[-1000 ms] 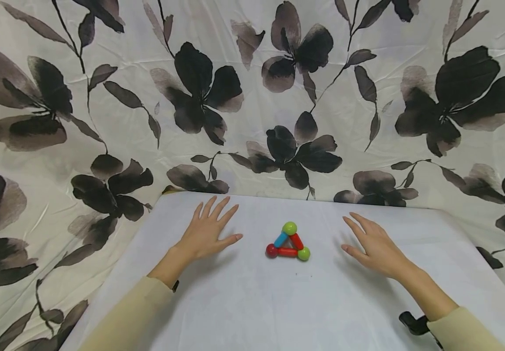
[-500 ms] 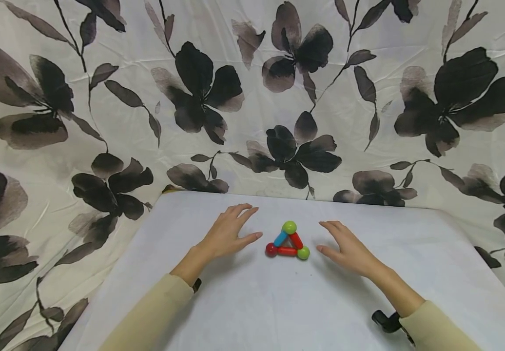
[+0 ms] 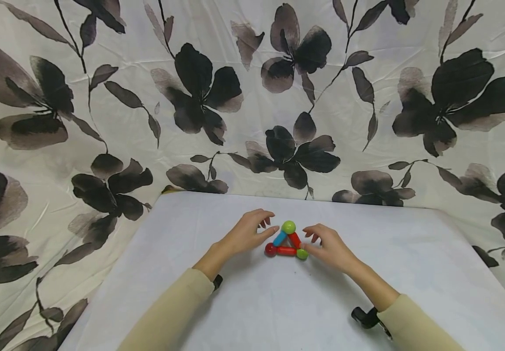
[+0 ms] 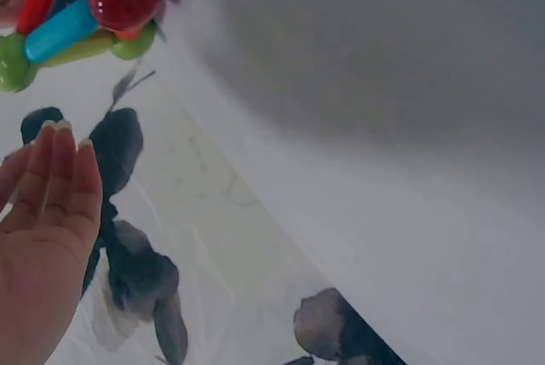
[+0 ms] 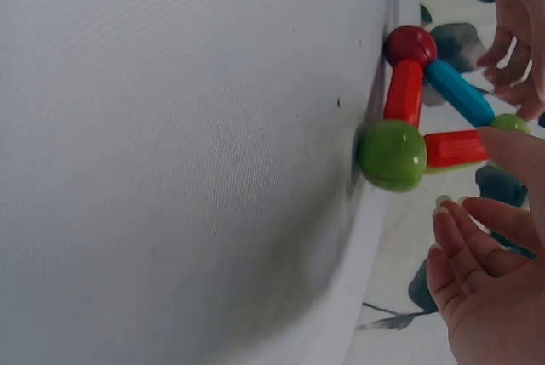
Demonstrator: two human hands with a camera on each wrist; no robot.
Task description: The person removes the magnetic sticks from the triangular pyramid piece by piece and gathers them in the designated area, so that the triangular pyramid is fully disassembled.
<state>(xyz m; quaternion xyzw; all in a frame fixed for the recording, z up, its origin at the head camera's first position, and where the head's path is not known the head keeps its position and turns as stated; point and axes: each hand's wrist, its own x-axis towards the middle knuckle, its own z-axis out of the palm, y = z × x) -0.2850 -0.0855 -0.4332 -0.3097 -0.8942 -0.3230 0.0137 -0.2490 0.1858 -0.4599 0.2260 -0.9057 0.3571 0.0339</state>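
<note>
Okay, the ball-and-rod toy [image 3: 286, 251] is staying put toward 12 o'clock on the white table [image 3: 252, 312]; left hand [image 3: 249, 234] and right hand [image 3: 332, 249] are closing in on it versus half a second ago. We're reading that as the approach nearly finishing, no grasp starting yet. From overhead we're seeing a glossy triangle: lime ball [image 3: 288, 227] at 12, second lime ball [image 3: 302, 254] at 5, dark-red ball [image 3: 270, 249] at 8, blue rod [image 3: 280, 239] and two red rods [image 3: 295, 240] linking them. Left wrist view is adding a yellow-green rod [image 4: 81, 48], so we're judging it 3D. Left is hovering at 10, fingers bending, thumb apart, holding nothing. Right is hovering at 3, digits apart, clamping nothing; thumb's overlapping the toy, contact we can't tell. Floral cloth [image 3: 147, 39] is hanging beyond.
</note>
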